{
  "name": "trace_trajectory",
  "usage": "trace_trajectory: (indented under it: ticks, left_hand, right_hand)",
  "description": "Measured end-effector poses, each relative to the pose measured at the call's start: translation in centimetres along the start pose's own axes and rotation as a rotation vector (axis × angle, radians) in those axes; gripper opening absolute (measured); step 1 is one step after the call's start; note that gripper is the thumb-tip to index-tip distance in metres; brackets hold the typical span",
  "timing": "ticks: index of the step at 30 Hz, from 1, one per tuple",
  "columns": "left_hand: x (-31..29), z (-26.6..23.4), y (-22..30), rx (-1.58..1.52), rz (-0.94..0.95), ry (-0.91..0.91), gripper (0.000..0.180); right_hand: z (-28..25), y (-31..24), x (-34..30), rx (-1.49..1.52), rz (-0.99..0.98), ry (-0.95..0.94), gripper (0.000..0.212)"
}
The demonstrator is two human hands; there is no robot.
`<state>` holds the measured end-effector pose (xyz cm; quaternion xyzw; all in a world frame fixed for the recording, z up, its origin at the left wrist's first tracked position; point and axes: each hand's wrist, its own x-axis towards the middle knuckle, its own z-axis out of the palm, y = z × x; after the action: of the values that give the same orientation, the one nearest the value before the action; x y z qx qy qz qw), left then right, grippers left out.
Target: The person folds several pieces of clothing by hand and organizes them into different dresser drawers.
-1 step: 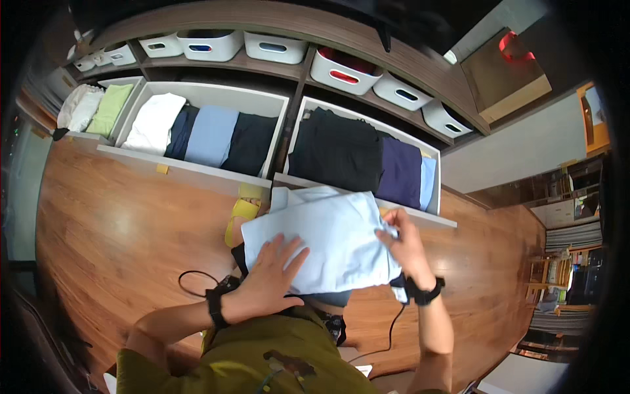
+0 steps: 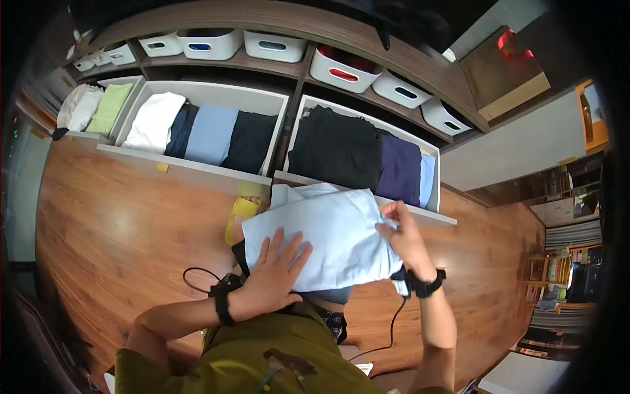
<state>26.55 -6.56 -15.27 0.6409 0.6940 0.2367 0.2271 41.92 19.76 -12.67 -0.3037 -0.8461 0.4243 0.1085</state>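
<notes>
A light blue folded garment lies across my lap, some of its edges uneven at the top. My left hand rests flat on its lower left part, fingers spread. At the garment's upper right edge, my right hand pinches the fabric between thumb and fingers. Just beyond it stands an open drawer with a black stack of clothes, a folded purple garment and a light blue piece.
Another open drawer to the left holds white, navy, blue and black folded clothes. Farther left, a smaller drawer has a green garment. White bins line the shelf above. A black cable hangs by my right wrist.
My left hand has slid very slightly away from me on the garment. My right hand keeps its pinch at the edge.
</notes>
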Motion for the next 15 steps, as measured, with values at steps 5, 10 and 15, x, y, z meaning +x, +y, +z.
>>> trace_trajectory:
  ticks: [5, 10, 15]
  left_hand:
    - [0.5, 1.2, 0.7, 0.3, -0.062, -0.004, 0.1]
    - [0.7, 1.9, 1.9, 0.178, -0.135, 0.081, 0.101]
    - [2.3, 1.7, 2.4, -0.024, -0.018, 0.238, 0.082]
  right_hand:
    - [-0.8, -3.3, 1.2, 0.517, 0.488, -0.107, 0.035]
    - [-0.7, -5.0, 0.5, 0.952, 0.535, -0.106, 0.039]
    - [0.3, -6.4, -0.2, 1.137, 0.477, 0.008, 0.042]
